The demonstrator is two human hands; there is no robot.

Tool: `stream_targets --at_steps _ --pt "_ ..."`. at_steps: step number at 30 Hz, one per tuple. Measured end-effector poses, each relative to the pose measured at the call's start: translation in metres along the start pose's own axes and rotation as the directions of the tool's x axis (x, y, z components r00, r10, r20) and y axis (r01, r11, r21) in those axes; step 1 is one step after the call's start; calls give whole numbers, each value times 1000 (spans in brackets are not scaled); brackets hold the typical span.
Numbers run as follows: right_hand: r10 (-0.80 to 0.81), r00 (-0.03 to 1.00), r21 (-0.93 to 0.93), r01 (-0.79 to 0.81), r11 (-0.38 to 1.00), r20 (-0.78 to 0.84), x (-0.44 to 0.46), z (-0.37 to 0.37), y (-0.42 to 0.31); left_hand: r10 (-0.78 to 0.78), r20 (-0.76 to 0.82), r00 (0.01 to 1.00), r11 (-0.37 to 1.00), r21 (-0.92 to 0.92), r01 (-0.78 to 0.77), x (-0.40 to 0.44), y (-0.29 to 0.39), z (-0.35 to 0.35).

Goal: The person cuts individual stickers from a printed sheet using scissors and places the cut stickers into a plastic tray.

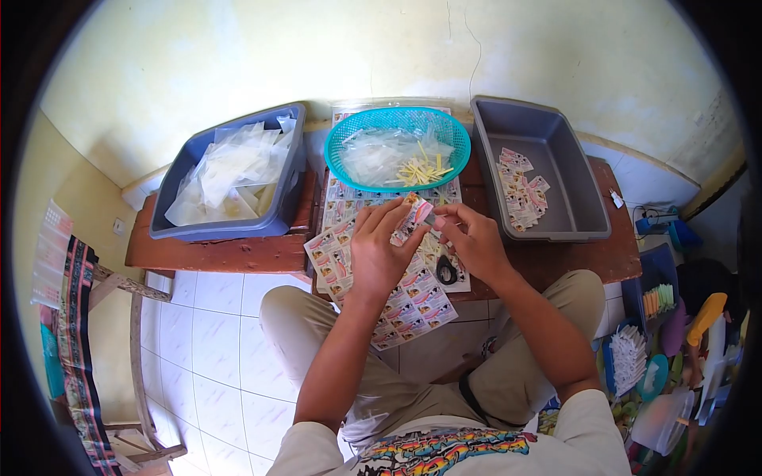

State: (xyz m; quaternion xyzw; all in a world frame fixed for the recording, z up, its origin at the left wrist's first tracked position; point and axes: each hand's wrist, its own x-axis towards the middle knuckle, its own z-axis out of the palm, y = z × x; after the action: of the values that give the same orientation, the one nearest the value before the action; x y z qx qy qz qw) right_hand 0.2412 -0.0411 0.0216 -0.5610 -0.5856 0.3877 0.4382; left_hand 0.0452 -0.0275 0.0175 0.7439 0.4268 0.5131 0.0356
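Your legs straddle the bench front, so the work sits square to your chest. Printed sheets hang over the bench edge toward your lap, likely parked there for easy reach. Black handle loop lies on the paper just below your right hand; looks like scissors, blades not readable, probably set down to free fingers. Left hand grips a printed label piece, thumb opposing fingers, presumably to steady it, up off the bench in front of the basket. Right hand is pinched on a small greyish piece at the label's edge; can't tell what it is. Turquoise basket sits centre behind, clear film and yellow strips inside. Grey bins flank it, probably for side access: left bin full of translucent sheets, right bin with loose labels at its left.
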Motion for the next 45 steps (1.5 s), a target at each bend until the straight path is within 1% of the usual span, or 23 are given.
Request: stream_targets --at_steps 1,3,10,13,15,16,19,20,21,22,23,25,26,28,29,31,34,36,37,39,40,43,45 --pt "0 1000 1 0 1000 -3 2 2 -1 -5 -25 1000 1000 25 5 0 2 2" --pt "49 999 137 -48 989 -6 5 3 0 -5 -24 1000 1000 28 6 -1 7 6" --pt "12 998 218 3 976 -67 12 -3 4 16 -8 1000 1000 4 -16 -2 21 10" --pt "29 997 206 -14 978 -66 10 -15 -3 21 -12 1000 1000 23 -20 3 31 3" --pt "-46 999 74 47 996 -17 11 -28 -6 34 -5 999 999 4 -34 6 31 0" --pt "-51 998 81 52 995 -22 11 -33 -8 42 5 999 999 -21 -42 8 32 -1" --pt "-115 992 34 113 993 56 12 -50 -13 65 22 998 991 -117 -62 16 39 -2" --pt "-121 984 16 120 993 130 13 -56 -15 71 26 997 991 -116 -68 19 43 -3" --pt "-125 971 -2 128 992 205 14 -61 -16 6 78 997 985 -170 8 22 48 -4" --pt "-127 971 2 129 992 200 14 -66 -21 -58 132 990 972 -219 86 25 52 -5" --pt "-127 964 -24 136 990 235 13 -71 -27 -53 136 989 973 -218 82 28 54 -6" --pt "-127 957 -44 144 989 261 16 -78 -30 -182 271 945 934 -252 253 33 57 -6" --pt "-168 946 -16 180 984 276 19 -80 -29 -175 276 945 936 -250 247 36 58 -6" --pt "-215 935 17 219 975 283 25 -84 -27 -266 377 887 884 -271 380 43 61 -4" --pt "-224 931 41 222 974 289 28 -86 -26 -259 380 888 888 -269 374 45 61 -2" --pt "-231 929 67 221 973 288 33 -91 -24 -345 473 811 777 -340 529 48 61 3" --pt "-213 929 77 199 977 302 35 -99 -24 -367 474 800 729 -387 564 49 55 15" --pt "-3 942 86 -28 996 336 33 -107 -32 -386 440 810 696 -437 569 48 49 27" --pt "-1 943 92 -31 995 332 33 -111 -30 -409 403 819 661 -487 570 48 47 32" --pt "84 929 144 -145 979 360 32 -119 -22 -419 425 802 623 -508 595 52 42 39" --pt "88 931 150 -149 977 355 32 -121 -20 -430 439 789 579 -536 615 54 40 43" --pt "96 960 134 -135 982 264 34 -127 -14 -416 442 795 573 -551 607 61 37 56" --pt "168 957 157 -208 965 237 37 -130 -14 -404 443 800 583 -549 599 66 37 63"
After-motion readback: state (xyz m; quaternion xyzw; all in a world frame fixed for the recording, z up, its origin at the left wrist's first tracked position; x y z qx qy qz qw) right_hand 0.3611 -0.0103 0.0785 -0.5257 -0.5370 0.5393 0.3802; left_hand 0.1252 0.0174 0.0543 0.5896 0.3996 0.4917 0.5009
